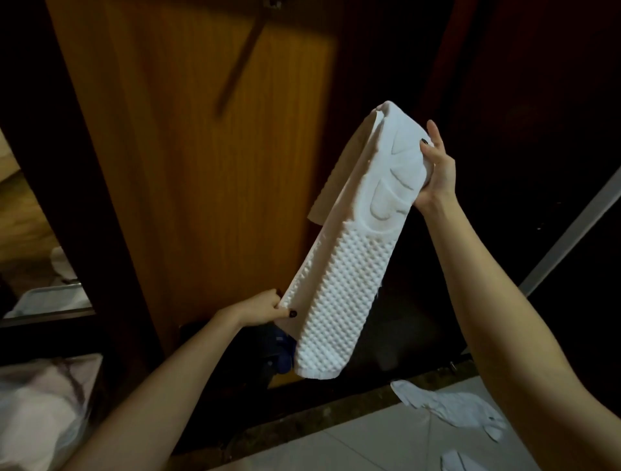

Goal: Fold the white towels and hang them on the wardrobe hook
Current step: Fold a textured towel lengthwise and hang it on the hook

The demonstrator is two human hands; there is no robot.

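Observation:
A white towel (349,262), folded into a long narrow strip with a waffle texture below and a woven pattern above, hangs slanted in front of the wooden wardrobe door (201,168). My right hand (437,168) grips its upper end, with the top edge folded over. My left hand (265,307) pinches the lower left edge of the strip. At the very top of the door a hook (272,4) is partly visible, with a dark strap hanging from it. The towel is well below the hook.
More white cloth (447,406) lies crumpled on the light tiled floor at the lower right. A pale bundle of fabric (40,403) sits at the lower left. A blue object (282,353) shows behind the towel's lower end. The wardrobe interior to the right is dark.

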